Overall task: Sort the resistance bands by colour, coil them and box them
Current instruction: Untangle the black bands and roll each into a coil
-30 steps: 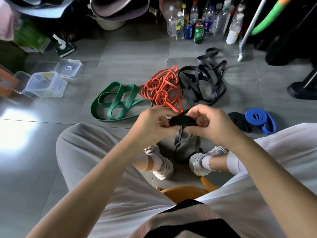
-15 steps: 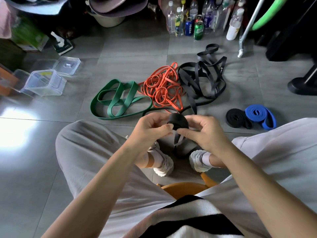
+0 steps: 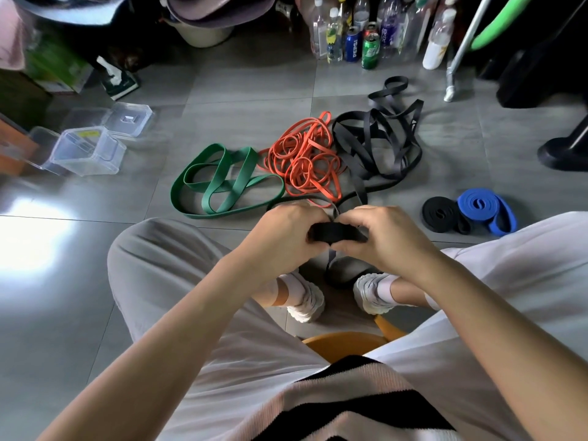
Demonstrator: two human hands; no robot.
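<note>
A half-coiled black band (image 3: 337, 233) sits gripped between the left hand (image 3: 286, 230) and the right hand (image 3: 385, 233), its loose tail hanging down. Beyond it on the grey floor (image 3: 238, 100), wide green bands (image 3: 222, 183) lie in slack loops, touching a tangled heap of thin orange bands (image 3: 305, 163), which meets a sprawl of loose black bands (image 3: 381, 138). To the right, a rolled black band (image 3: 440, 214) and a rolled blue band (image 3: 483, 208) rest side by side, touching. Far left, clear plastic boxes (image 3: 89, 151) stand open-topped, a lid (image 3: 127, 119) just behind them.

Blue can (image 3: 352, 46) reads "PEPSI"; other labels probably too blurred.
</note>
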